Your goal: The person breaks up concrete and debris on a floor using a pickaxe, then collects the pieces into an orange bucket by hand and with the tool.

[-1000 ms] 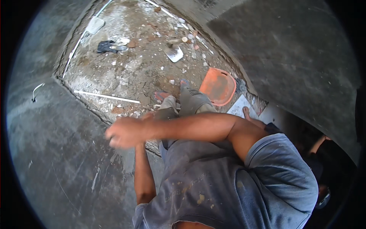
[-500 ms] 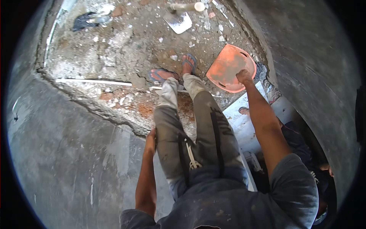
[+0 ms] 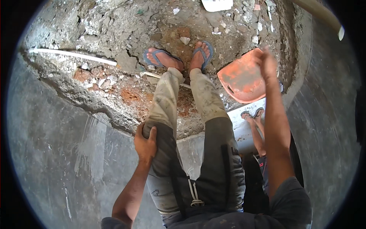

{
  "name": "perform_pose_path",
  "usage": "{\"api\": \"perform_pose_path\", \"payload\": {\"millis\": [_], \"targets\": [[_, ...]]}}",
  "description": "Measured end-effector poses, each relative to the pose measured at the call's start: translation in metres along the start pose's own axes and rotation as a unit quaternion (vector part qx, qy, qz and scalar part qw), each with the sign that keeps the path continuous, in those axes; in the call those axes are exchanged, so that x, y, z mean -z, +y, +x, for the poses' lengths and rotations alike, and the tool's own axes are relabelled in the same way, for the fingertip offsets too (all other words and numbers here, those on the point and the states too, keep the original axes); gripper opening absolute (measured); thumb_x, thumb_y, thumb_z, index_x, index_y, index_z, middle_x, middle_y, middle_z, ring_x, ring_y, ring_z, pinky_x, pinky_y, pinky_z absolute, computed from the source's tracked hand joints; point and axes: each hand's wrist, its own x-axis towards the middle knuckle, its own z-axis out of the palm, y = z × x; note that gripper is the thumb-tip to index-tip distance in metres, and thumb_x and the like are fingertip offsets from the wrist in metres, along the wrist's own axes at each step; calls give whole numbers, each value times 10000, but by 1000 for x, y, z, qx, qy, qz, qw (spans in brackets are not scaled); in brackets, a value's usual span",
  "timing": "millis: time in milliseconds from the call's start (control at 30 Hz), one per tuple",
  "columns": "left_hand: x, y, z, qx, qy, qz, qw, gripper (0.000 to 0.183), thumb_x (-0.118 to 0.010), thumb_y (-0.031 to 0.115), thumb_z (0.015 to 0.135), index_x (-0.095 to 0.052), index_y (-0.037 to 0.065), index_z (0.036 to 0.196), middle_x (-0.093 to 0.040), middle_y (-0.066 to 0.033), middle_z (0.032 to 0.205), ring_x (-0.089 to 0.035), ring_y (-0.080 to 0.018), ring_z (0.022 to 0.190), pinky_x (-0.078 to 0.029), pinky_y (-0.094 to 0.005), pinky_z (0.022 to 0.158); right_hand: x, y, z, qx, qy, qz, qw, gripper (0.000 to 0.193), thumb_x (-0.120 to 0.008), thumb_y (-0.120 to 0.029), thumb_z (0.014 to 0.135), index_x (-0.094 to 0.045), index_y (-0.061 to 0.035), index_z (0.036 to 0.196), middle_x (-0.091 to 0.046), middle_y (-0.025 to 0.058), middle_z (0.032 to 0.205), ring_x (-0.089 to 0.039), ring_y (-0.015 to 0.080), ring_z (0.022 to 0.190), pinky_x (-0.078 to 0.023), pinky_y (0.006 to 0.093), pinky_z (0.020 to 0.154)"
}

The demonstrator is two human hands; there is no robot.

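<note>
My right hand (image 3: 265,63) grips the far edge of an orange plastic pan (image 3: 242,80) and holds it tilted above the rubble at the right. My left hand (image 3: 145,143) rests on my left thigh, fingers curled against the dusty trouser leg. I stand in blue flip-flops (image 3: 162,57) on broken, reddish concrete.
A thin white pipe (image 3: 72,55) lies across the rubble at the left. Smooth grey concrete walls (image 3: 57,152) surround the broken pit. Another person's legs and sandalled feet (image 3: 253,114) show lower right, beside my right arm. A white scrap (image 3: 217,4) lies at the top edge.
My right hand has taken hold of the orange pan and lifted it off the ground. The view has tipped down over my legs. My left hand stays on my thigh.
</note>
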Motion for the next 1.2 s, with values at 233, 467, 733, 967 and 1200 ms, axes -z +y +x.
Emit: {"api": "perform_pose_path", "payload": {"millis": [233, 467, 733, 967, 1200], "targets": [[-19, -1, -3, 12, -17, -16, 1000, 516, -729, 277, 877, -633, -22, 1286, -688, -264, 1202, -654, -412, 1136, -486, -450, 997, 8, -108, 46, 173, 24, -580, 795, 475, -635, -492, 952, -693, -65, 1152, -732, 225, 995, -730, 385, 888, -579, 462, 834], [-36, 2, 11, -26, -51, -75, 996, 490, -716, 217, 884, -621, -42, 1289, -672, -249, 1227, -639, -372, 1156, -469, -422, 1024, 185, 97, 113, 578, 56, -813, 32, 271, -563, -286, 969, -619, -43, 863, -523, 61, 663, -506, 181, 553, -369, 329, 447], [-5, 10, 37, 26, -89, -78, 993, 495, -657, 146, 887, -583, -61, 1330, -650, -202, 1243, -591, -301, 1180, -415, -404, 1070, 88, 317, 14, -68, -243, -759, 601, 412, -619, -255, 880, -716, -347, 1270, -536, 170, 1338, -575, 381, 1236, -542, 454, 978], [6, 24, 61, 37, -107, -20, 993, 572, -614, 263, 917, -542, -83, 1367, -590, -191, 1332, -523, -282, 1250, -345, -420, 1122, 68, 384, 43, 147, -180, -907, 352, 299, -513, -246, 988, -727, -173, 1183, -523, 336, 1374, -571, 469, 1198, -374, 674, 1050], [-7, 31, 52, 20, -117, -133, 984, 485, -656, 149, 896, -582, -76, 1320, -653, -203, 1234, -592, -290, 1179, -408, -397, 1074, 175, 278, 55, 240, -46, -779, 578, 501, -573, -40, 844, -560, -106, 1340, -546, 252, 1316, -575, 436, 1167, -507, 560, 938]]}}
